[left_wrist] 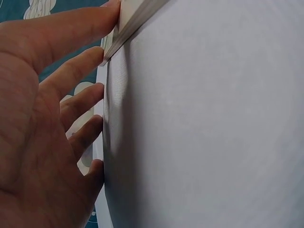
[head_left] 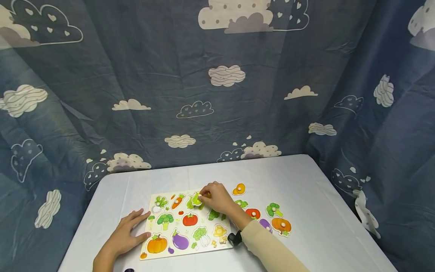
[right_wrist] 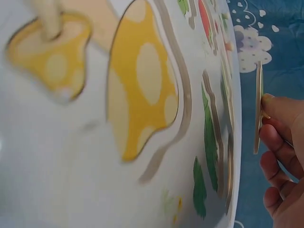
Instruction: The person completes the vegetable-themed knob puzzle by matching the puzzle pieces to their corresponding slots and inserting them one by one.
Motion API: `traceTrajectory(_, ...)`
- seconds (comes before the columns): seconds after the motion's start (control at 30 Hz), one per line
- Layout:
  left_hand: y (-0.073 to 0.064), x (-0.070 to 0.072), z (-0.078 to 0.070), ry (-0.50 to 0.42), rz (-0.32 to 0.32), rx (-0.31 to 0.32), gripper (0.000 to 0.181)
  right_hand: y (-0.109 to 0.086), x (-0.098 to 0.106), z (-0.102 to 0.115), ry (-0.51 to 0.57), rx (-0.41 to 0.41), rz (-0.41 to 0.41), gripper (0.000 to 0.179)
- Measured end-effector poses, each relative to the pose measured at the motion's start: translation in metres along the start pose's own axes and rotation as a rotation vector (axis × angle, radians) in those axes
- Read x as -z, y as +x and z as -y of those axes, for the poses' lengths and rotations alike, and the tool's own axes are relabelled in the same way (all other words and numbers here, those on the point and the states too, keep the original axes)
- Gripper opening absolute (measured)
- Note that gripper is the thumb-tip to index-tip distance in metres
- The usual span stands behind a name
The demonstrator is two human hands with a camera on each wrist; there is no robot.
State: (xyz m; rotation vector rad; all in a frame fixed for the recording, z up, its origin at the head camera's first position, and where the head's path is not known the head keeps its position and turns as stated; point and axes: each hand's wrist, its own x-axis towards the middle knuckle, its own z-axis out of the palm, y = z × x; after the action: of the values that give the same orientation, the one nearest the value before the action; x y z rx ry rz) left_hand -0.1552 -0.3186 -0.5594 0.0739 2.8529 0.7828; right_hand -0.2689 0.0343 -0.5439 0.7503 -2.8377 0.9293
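A wooden vegetable puzzle board (head_left: 185, 252) lies on the white table. My left hand (head_left: 124, 234) rests along its left edge, fingers spread; thumb and index finger (left_wrist: 78, 66) touch the board's side in the left wrist view. Over the back of the board, my right hand (head_left: 219, 198) pinches a green vegetable puzzle piece (head_left: 196, 199) between thumb and fingers. That thin wooden piece (right_wrist: 259, 109) appears edge-on in the right wrist view, above the board surface. A similar green picture is partly covered beneath it. The mushroom picture (right_wrist: 142, 80) shows large in that view.
Right of the board lie loose knobbed pieces, among them a pumpkin (head_left: 281, 225), a broccoli (head_left: 273, 210), a tomato (head_left: 253, 213), an eggplant (head_left: 266, 225) and an orange-yellow piece (head_left: 239, 189). A blue cloud-patterned curtain (head_left: 190, 87) hangs behind the table.
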Motion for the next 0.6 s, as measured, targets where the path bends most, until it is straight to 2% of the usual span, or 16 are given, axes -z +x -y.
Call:
traceTrajectory(0.37,-0.001,0.001,-0.001,0.006,0.001,0.008,0.08,0.009,-0.016,0.011,0.004,0.028,0.011,0.013)
traceTrajectory(0.6,0.0,0.0,0.0,0.001,0.0,0.02,0.08,0.011,-0.023,0.014,-0.007,-0.018,0.027,0.011)
